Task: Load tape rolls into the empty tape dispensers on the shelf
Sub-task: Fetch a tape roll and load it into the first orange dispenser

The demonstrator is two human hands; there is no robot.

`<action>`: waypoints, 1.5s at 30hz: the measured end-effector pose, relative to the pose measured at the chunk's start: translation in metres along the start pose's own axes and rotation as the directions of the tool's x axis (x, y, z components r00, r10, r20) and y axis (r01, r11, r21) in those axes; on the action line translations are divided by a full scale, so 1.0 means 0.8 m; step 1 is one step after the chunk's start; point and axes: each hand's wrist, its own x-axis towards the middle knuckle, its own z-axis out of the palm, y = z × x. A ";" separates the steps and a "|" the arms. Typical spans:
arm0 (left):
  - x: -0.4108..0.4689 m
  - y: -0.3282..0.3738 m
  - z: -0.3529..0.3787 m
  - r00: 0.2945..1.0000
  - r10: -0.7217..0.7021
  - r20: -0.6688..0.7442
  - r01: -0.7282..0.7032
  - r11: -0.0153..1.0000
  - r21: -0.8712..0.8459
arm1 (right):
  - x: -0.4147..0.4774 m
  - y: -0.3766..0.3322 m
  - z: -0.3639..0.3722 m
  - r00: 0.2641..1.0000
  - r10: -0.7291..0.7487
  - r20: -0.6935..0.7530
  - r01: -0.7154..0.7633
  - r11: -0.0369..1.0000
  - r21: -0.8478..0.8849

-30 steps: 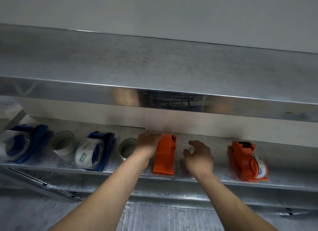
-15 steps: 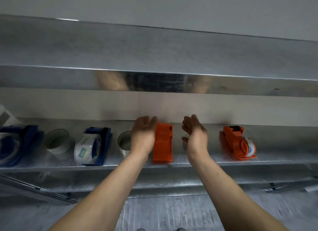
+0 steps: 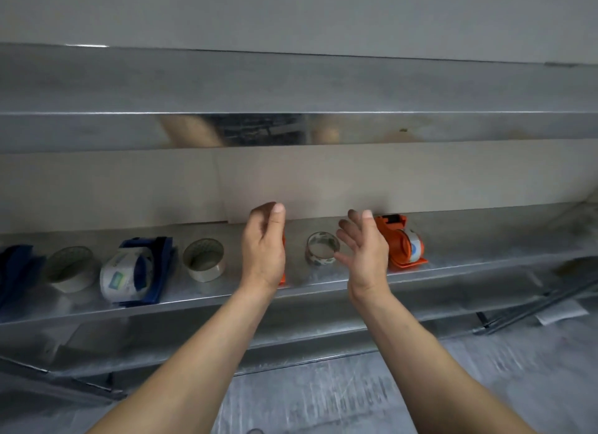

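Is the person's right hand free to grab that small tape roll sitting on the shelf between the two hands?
Probably yes. The right hand is open and empty, its fingers right beside the small tape roll, with nothing between them. The left hand stays off to the other side.

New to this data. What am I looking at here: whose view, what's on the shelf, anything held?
There is no machine: a person works with bare hands, and the one camera sits on their head, looking forward and down. The left hand and the right hand are both open above a metal shelf and hold nothing. The left hand hides most of an orange dispenser, of which only an edge shows. Between the hands a loose small tape roll lies on the shelf. Behind the right hand is an orange dispenser with tape loaded. To the left are a loose tape roll, a loaded blue dispenser, another loose roll and a further blue dispenser at the edge.
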 end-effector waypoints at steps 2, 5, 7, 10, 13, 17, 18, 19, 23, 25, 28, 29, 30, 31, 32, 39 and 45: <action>-0.021 -0.001 0.024 1.000 0.004 0.016 -0.004 1.000 0.012 | -0.007 -0.009 -0.032 1.000 0.006 -0.002 -0.006 1.000 -0.009; -0.059 0.002 0.064 0.998 0.015 0.062 -0.015 1.000 -0.008 | -0.023 -0.025 -0.084 0.999 0.005 -0.044 -0.005 1.000 -0.003; -0.086 0.003 0.092 0.995 0.032 0.097 -0.030 0.999 -0.020 | -0.033 -0.037 -0.121 0.997 0.007 -0.076 -0.005 1.000 0.019; -0.127 0.001 0.134 0.981 0.076 0.176 -0.076 0.997 -0.008 | -0.046 -0.055 -0.177 0.994 -0.019 -0.112 0.021 1.000 0.015; -0.164 -0.001 0.174 0.960 0.095 0.265 -0.102 0.995 0.015 | -0.056 -0.070 -0.231 0.990 -0.050 -0.129 0.053 0.998 0.019; -0.203 0.001 0.220 0.932 0.100 0.349 -0.110 0.994 0.007 | -0.062 -0.082 -0.295 0.984 -0.109 -0.140 0.106 0.994 -0.025; -0.211 0.001 0.230 0.926 0.100 0.365 -0.108 0.994 0.001 | -0.063 -0.083 -0.308 0.979 -0.128 -0.156 0.122 0.991 -0.048; -0.218 0.000 0.239 0.920 0.095 0.382 -0.102 0.995 -0.001 | -0.065 -0.084 -0.320 0.973 -0.152 -0.172 0.140 0.987 -0.080; -0.240 -0.004 0.272 0.887 0.077 0.456 -0.091 0.996 0.007 | -0.075 -0.091 -0.361 0.949 -0.231 -0.213 0.184 0.958 -0.222; -0.248 -0.005 0.289 0.864 0.087 0.496 -0.108 0.994 0.014 | -0.078 -0.095 -0.379 0.938 -0.263 -0.228 0.201 0.944 -0.260; -0.258 -0.007 0.313 0.824 0.105 0.557 -0.122 0.993 -0.006 | -0.079 -0.103 -0.402 0.918 -0.299 -0.261 0.222 0.931 -0.290; -0.260 -0.007 0.320 0.812 0.111 0.574 -0.130 0.991 -0.008 | -0.078 -0.106 -0.408 0.910 -0.306 -0.280 0.223 0.930 -0.293; -0.260 -0.007 0.328 0.798 0.118 0.590 -0.135 0.991 -0.016 | -0.076 -0.108 -0.413 0.901 -0.310 -0.303 0.221 0.929 -0.296; -0.260 -0.006 0.336 0.786 0.123 0.606 -0.136 0.990 -0.024 | -0.074 -0.110 -0.418 0.892 -0.315 -0.323 0.219 0.928 -0.301; -0.259 -0.006 0.344 0.773 0.126 0.622 -0.134 0.990 -0.033 | -0.072 -0.113 -0.423 0.885 -0.321 -0.338 0.218 0.926 -0.309; -0.247 -0.009 0.391 0.708 0.133 0.693 -0.121 0.990 -0.067 | -0.048 -0.123 -0.442 0.828 -0.346 -0.441 0.219 0.924 -0.315; -0.249 -0.021 0.424 0.675 0.107 0.730 -0.100 0.994 -0.054 | -0.038 -0.122 -0.466 0.795 -0.332 -0.507 0.186 0.930 -0.317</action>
